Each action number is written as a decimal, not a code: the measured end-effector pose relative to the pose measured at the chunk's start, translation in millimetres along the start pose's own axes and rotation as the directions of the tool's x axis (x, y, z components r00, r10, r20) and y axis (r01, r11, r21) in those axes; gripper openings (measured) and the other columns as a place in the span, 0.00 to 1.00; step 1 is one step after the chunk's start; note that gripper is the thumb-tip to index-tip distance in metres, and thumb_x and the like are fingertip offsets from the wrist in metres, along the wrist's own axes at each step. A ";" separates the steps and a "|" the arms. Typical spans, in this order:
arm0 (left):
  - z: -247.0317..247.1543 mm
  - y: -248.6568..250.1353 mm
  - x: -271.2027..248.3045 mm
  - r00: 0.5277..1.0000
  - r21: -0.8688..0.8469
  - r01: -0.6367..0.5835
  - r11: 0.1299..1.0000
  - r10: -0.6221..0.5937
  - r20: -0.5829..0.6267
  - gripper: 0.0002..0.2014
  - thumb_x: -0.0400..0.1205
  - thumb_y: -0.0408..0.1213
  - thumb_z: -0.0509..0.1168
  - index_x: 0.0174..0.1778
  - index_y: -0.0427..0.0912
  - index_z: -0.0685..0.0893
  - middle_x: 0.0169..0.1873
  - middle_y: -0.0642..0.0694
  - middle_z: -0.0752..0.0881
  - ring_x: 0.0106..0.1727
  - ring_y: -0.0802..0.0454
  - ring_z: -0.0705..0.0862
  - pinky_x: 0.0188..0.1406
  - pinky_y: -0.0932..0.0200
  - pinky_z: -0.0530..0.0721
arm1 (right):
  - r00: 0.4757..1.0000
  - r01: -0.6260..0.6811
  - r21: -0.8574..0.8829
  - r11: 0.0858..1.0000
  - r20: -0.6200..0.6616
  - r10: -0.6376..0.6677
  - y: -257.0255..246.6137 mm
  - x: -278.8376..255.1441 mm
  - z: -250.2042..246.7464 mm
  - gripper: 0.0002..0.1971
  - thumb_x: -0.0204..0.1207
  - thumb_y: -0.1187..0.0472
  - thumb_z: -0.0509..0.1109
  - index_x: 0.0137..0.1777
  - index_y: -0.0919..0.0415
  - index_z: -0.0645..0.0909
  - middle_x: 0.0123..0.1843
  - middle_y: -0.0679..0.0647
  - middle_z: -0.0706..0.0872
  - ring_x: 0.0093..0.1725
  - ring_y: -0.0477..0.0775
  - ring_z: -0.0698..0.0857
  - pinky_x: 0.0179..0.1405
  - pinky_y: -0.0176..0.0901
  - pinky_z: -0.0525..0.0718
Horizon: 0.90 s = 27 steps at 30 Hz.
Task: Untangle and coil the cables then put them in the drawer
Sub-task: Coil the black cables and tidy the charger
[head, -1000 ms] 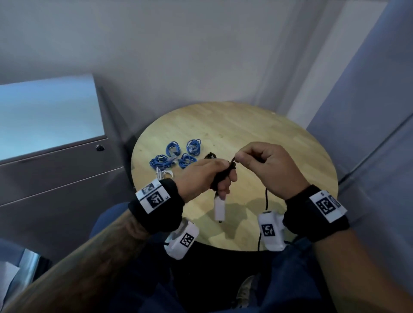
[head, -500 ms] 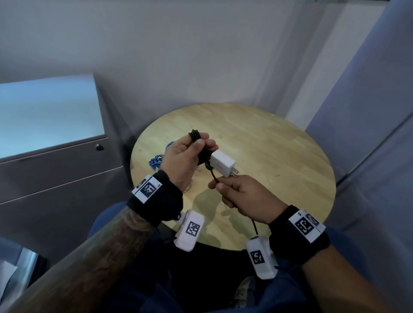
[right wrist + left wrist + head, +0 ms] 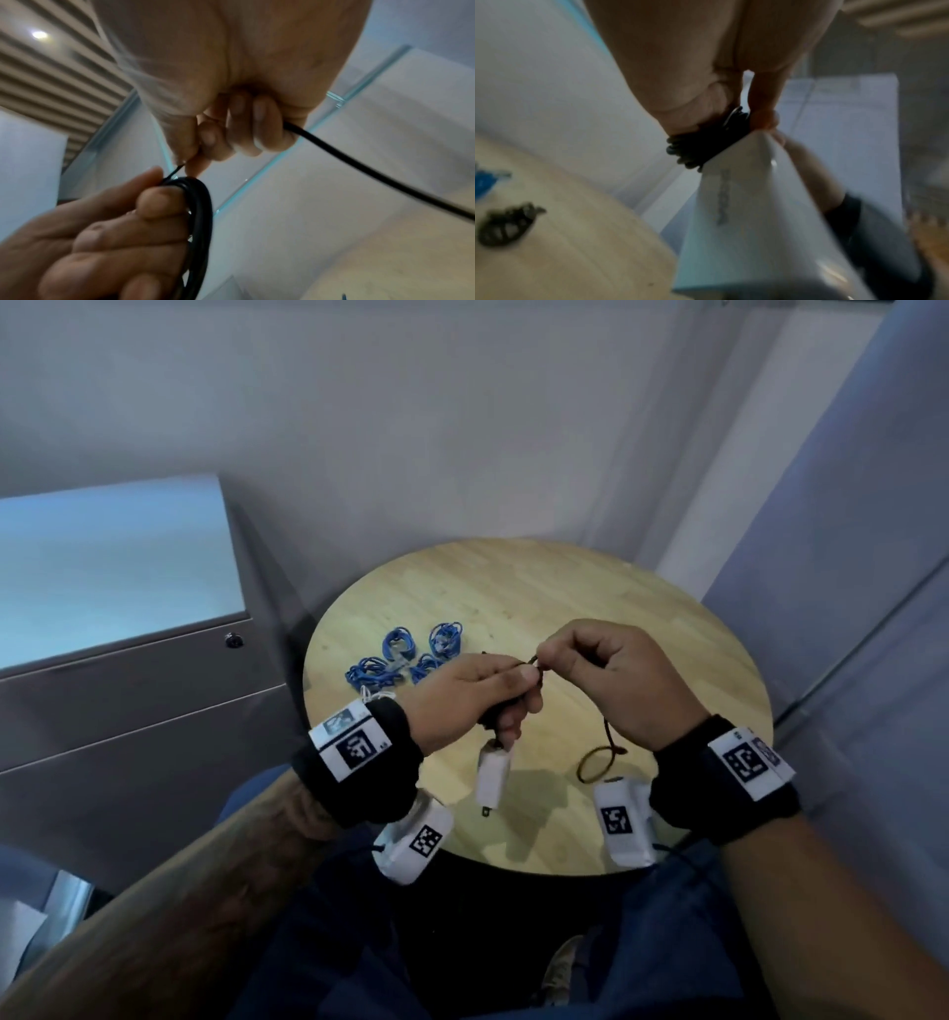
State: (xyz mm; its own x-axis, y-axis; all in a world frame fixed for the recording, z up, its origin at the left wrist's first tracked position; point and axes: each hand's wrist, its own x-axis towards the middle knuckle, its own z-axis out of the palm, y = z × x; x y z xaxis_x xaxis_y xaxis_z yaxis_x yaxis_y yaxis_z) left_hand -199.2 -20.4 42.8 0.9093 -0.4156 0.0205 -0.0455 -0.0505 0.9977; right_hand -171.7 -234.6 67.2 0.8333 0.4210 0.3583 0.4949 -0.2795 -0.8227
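Above the round wooden table (image 3: 590,608), my left hand (image 3: 482,690) grips a coil of black cable (image 3: 200,207) whose white plug adapter (image 3: 493,775) hangs below the fingers. In the left wrist view the black coil (image 3: 706,142) sits against the adapter (image 3: 757,213). My right hand (image 3: 611,675) pinches the same cable just right of the coil, and the loose end (image 3: 598,760) loops down below the wrist. The free length (image 3: 372,168) runs out of the right fist.
Several coiled blue cables (image 3: 400,654) lie on the table's left part, with a white one (image 3: 377,695) by my left wrist. A small black coil (image 3: 505,225) lies on the table. A grey cabinet with closed drawers (image 3: 128,711) and a lock (image 3: 233,639) stands left.
My left hand turned back down so the adapter hangs below it again. My right hand rose from below the adapter to the top of the coil, bringing more cable round.
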 end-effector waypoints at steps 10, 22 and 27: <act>-40.0 -15.0 17.4 0.938 -0.726 -0.260 0.637 -0.012 -0.347 0.12 0.92 0.34 0.58 0.61 0.30 0.84 0.41 0.44 0.80 0.49 0.43 0.83 0.65 0.50 0.82 | 0.940 -0.218 0.009 0.976 0.272 0.207 48.7 -36.9 62.3 0.11 0.93 0.52 0.66 0.55 0.49 0.90 0.31 0.50 0.78 0.30 0.49 0.74 0.36 0.46 0.73; -9.1 -45.5 -1.4 0.990 0.343 -0.043 0.938 0.087 -0.113 0.16 0.93 0.47 0.58 0.50 0.41 0.86 0.34 0.44 0.86 0.39 0.45 0.87 0.46 0.49 0.85 | 0.978 -0.188 0.347 0.919 -0.020 0.207 -4.2 -6.3 -3.6 0.07 0.91 0.63 0.70 0.56 0.66 0.88 0.30 0.55 0.73 0.27 0.51 0.74 0.40 0.61 0.94; 3.0 -27.4 -1.9 0.991 0.075 -0.018 0.997 0.028 -0.130 0.21 0.94 0.47 0.58 0.41 0.37 0.81 0.25 0.45 0.73 0.26 0.47 0.75 0.34 0.55 0.80 | 0.970 -0.200 0.526 0.827 -0.015 0.244 0.6 4.8 -15.9 0.11 0.93 0.60 0.66 0.71 0.60 0.82 0.36 0.54 0.72 0.34 0.51 0.79 0.42 0.58 0.95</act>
State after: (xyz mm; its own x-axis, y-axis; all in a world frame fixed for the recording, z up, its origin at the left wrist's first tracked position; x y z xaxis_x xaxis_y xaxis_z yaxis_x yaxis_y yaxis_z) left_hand -200.9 -21.0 15.3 0.9537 -0.2956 0.0561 -0.0927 -0.1113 0.9895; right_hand -163.5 -246.5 75.4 0.9325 0.3273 0.1529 0.1127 0.1386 -0.9839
